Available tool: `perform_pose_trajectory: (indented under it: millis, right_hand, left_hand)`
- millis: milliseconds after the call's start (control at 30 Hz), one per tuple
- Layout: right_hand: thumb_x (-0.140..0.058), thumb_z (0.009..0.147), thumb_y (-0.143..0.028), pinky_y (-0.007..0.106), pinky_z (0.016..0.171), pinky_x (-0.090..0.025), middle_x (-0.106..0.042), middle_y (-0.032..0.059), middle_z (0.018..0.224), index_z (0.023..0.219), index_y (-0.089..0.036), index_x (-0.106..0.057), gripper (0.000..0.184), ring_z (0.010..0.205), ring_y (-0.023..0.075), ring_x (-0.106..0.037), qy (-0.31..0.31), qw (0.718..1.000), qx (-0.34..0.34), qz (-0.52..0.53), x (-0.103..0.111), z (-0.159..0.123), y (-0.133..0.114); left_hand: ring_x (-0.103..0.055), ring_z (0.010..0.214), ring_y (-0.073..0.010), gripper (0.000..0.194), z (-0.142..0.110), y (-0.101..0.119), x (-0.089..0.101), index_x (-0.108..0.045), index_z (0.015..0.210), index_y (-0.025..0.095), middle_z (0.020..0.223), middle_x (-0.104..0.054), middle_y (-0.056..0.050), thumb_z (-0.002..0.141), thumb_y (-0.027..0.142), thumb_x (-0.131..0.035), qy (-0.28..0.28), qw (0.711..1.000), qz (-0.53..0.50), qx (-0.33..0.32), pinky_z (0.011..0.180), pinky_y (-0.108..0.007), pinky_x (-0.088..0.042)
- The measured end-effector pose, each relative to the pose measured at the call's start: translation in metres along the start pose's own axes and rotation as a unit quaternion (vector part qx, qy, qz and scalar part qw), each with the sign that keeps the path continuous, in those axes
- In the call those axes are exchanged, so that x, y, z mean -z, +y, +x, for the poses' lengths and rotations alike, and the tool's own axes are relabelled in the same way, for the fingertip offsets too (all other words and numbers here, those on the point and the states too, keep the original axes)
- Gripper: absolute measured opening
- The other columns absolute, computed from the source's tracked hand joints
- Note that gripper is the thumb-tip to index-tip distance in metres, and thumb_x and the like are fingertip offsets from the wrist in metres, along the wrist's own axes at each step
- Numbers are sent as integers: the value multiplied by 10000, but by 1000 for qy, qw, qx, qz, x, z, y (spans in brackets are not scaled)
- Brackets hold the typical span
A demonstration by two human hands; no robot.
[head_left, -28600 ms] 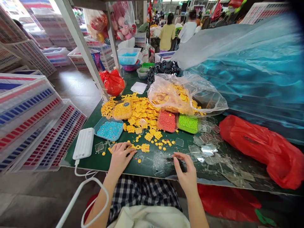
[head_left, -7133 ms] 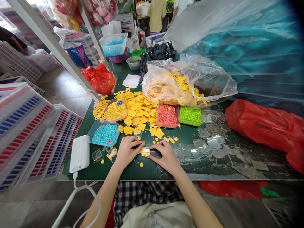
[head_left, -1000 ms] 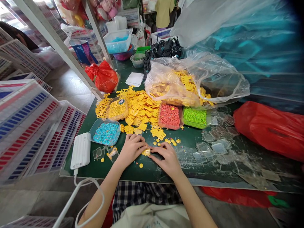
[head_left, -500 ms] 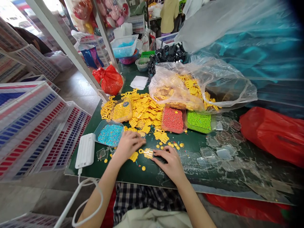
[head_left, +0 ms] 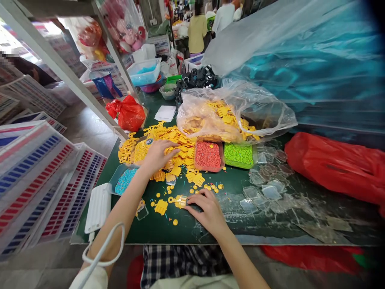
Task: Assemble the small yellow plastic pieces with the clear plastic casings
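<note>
My left hand [head_left: 159,157] hovers over the heap of yellow plastic pieces [head_left: 188,154], its thumb and fingers apart and nothing visible between them. My right hand [head_left: 207,210] lies on the green table with thumb and forefinger closed on the right end of a yellow plastic piece [head_left: 180,201]. This piece has a ring at its left end and a shiny clear surface. Another yellow piece [head_left: 161,206] lies to its left. Small yellow discs [head_left: 213,187] are scattered just beyond my right hand. Part of a tub of yellow beads [head_left: 140,151] is hidden behind my left hand.
Tubs of blue beads [head_left: 125,180], red beads [head_left: 208,155] and green beads [head_left: 239,155] stand around the heap. Clear plastic squares [head_left: 270,192] lie at the right. A white power bank [head_left: 98,208] with a cable sits at the left edge. Behind is a clear bag [head_left: 207,120] of yellow pieces.
My left hand has moved away from the yellow piece, forward to the heap. My right hand stays at the piece. The head view has shifted, showing more of the background.
</note>
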State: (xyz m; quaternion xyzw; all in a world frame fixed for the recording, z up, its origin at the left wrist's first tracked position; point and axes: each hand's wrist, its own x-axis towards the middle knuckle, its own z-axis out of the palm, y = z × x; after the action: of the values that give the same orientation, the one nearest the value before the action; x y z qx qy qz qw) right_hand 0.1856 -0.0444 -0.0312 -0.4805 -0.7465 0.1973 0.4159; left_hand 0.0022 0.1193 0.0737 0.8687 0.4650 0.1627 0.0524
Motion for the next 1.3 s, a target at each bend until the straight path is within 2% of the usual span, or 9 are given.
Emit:
perform_pose_trajectory:
  millis: [67, 167, 367, 633, 867, 1000, 1100, 1200, 1300]
  right_hand:
    - [-726, 806, -274, 360, 801, -479, -736, -3, 889, 819, -260, -684, 46, 872, 201, -572, -4, 1000, -3, 6, 1, 1, -1]
    - [-735, 800, -270, 352, 810, -470, -727, -6, 874, 808, -248, -674, 65, 871, 194, -565, -1, 1000, -3, 9, 1, 3, -2]
    - [-760, 775, -266, 321, 785, -456, -705, -13, 827, 792, -230, -653, 113, 836, 179, -542, 6, 1000, -2, 9, 3, 5, -3]
    - [-759, 775, -303, 315, 781, -438, -689, -5, 817, 687, -217, -592, 207, 834, 181, -529, 0, 1000, -4, -2, 3, 7, -3]
    - [-707, 826, -276, 323, 786, -431, -691, 5, 829, 748, -222, -616, 131, 843, 191, -518, -1, 1000, 3, 19, 6, 8, -3]
    - [-669, 835, -229, 333, 775, -437, -707, 4, 838, 770, -235, -637, 72, 835, 197, -515, -3, 999, -3, 40, 9, 7, -7]
    - [-625, 840, -205, 344, 764, -433, -721, -6, 795, 711, -234, -641, 133, 804, 197, -504, 15, 998, 2, 54, 10, 5, -10]
    - [-562, 852, -170, 351, 740, -430, -724, -1, 757, 715, -231, -672, 185, 775, 198, -496, 29, 998, 7, 53, 11, 3, -11]
    - [-528, 848, -151, 352, 717, -426, -719, 9, 739, 751, -225, -699, 210, 766, 201, -499, 25, 998, 15, 48, 12, 1, -12]
  left_hand:
    - [-600, 963, -199, 255, 14, 29, -10, -695, 1028, 238, 1035, -708, -18, 953, 406, -518, -41, 996, -14, -75, 860, -346, -408]
    - [-587, 973, -215, 235, 38, 61, -29, -710, 999, 248, 1020, -702, -10, 932, 412, -556, -104, 986, 7, -131, 859, -351, -374]
    - [-544, 1012, -245, 197, 80, 82, -67, -718, 1005, 247, 1016, -688, -33, 873, 372, -643, -189, 956, 72, -212, 866, -359, -322]
    - [-512, 994, -256, 138, 91, 87, -89, -704, 756, 180, 927, -661, -56, 809, 307, -705, -192, 950, 67, -236, 905, -388, -294]
    - [-510, 961, -231, 145, 82, 87, -71, -707, 775, 179, 962, -668, -57, 848, 301, -683, -131, 974, 23, -185, 905, -394, -302]
    - [-511, 988, -221, 146, 62, 90, -40, -715, 868, 207, 1034, -661, -44, 893, 326, -634, -43, 991, -15, -124, 927, -391, -328]
    - [-525, 967, -212, 185, 21, 89, -22, -710, 912, 223, 1016, -655, -43, 920, 361, -588, 22, 996, -44, -75, 886, -378, -378]
    - [-563, 914, -203, 209, -40, 82, -23, -703, 914, 218, 936, -659, -35, 944, 356, -549, 61, 995, -69, -33, 833, -359, -411]
    - [-581, 891, -198, 204, -99, 70, -39, -696, 897, 210, 915, -664, -33, 947, 339, -546, 70, 991, -116, 15, 810, -350, -419]
